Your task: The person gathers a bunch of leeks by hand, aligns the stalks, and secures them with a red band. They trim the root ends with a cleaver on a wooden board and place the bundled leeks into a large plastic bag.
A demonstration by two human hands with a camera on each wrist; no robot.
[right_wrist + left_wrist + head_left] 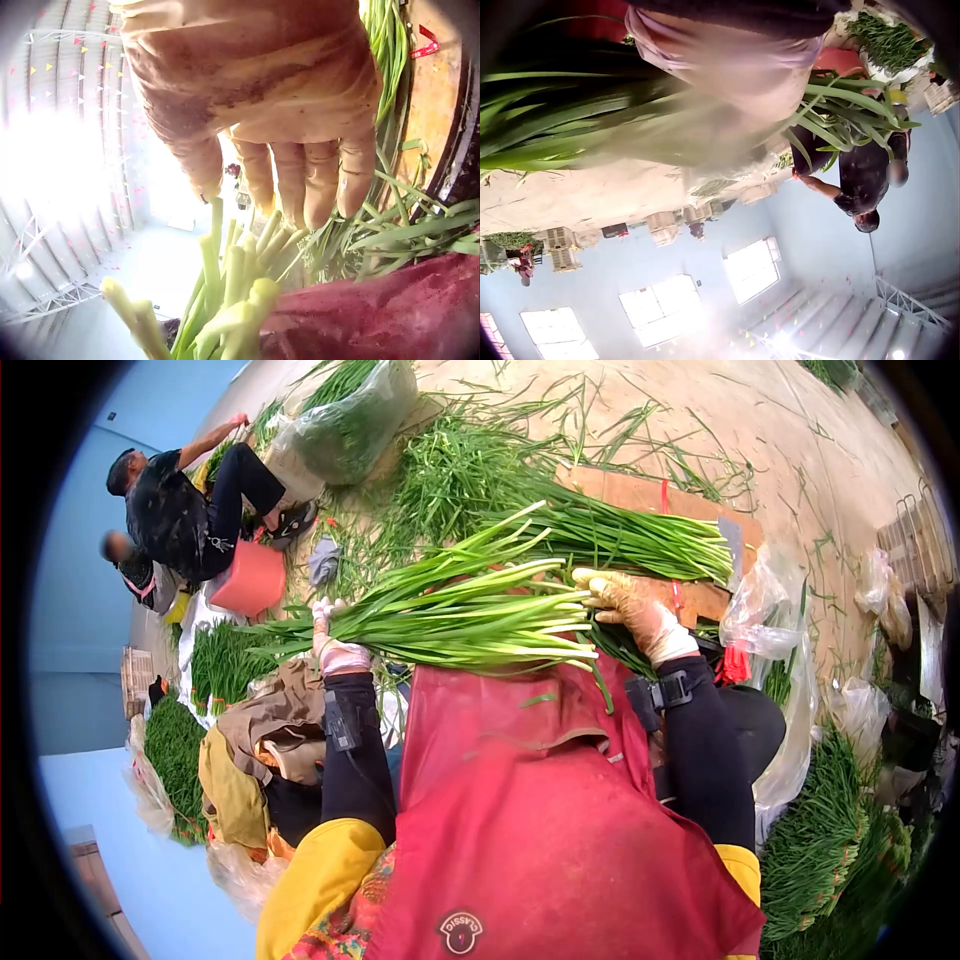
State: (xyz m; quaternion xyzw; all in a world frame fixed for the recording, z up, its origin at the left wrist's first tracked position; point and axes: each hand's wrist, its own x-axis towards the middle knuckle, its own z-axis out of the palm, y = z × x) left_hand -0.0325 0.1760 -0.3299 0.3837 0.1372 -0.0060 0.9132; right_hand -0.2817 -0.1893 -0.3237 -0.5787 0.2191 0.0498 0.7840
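Observation:
A loose bunch of garlic chives (450,615) lies across the front of the red apron (520,760), its pale stem ends pointing right. My gloved left hand (335,640) grips it near the leafy end; in the left wrist view the glove is blurred and the leaves pass under it. At the stem ends my gloved right hand (638,615) has its fingers extended. The right wrist view shows the stained glove (255,82) with straight fingers right at the uneven cut stems (232,277). Just beyond lies another bunch of chives (640,540) with aligned ends.
A cardboard sheet (610,485) bears the further bunch and red ties. Behind it is a heap of loose chives (465,475). At left sit a person in dark clothes (180,510) and a pink bucket (248,580). Tied chives (820,840) stand at right, near plastic bags (770,600).

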